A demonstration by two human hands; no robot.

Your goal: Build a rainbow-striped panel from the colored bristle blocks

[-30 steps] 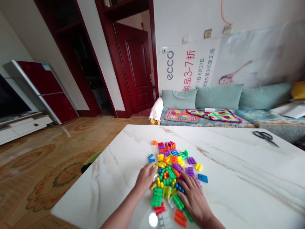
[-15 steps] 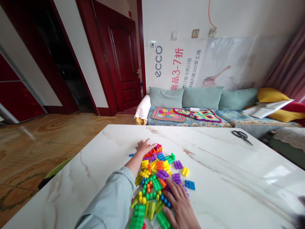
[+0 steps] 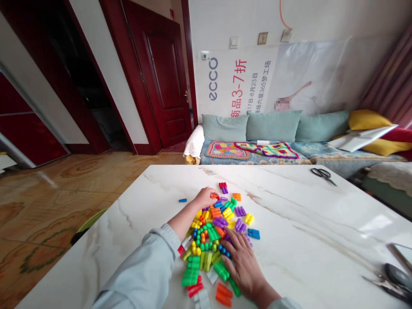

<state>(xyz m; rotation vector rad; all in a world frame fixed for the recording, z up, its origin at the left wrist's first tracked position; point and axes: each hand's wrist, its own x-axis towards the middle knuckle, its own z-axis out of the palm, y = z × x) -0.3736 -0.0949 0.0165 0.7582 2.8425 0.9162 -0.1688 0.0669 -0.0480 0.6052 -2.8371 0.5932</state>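
Observation:
A heap of colourful plastic toy blocks (image 3: 213, 234), many with rounded, peg-like ends, lies on the white marble-patterned table (image 3: 299, 257). At the far side of the heap, my left hand (image 3: 204, 198) has its fingers closed around an orange-red toy block (image 3: 214, 195). My right hand (image 3: 243, 259) lies palm down over the near right side, fingers spread, touching purple and blue pieces. By its thumb are green blocks (image 3: 221, 270). A red and purple pair (image 3: 223, 187) sits just beyond my left hand. Some blocks are hidden beneath my right hand.
Black-handled scissors (image 3: 323, 175) lie at the far right of the table. Another pair of scissors (image 3: 391, 281) and a phone-like object (image 3: 401, 255) are at the right edge. A lone blue piece (image 3: 182, 200) lies left of the heap. Beyond the table stands a sofa (image 3: 257, 148).
My left hand has shifted slightly right and curled from spread fingers around an orange-red block. Red-purple and orange blocks now lie apart at the far end. My view has tilted down.

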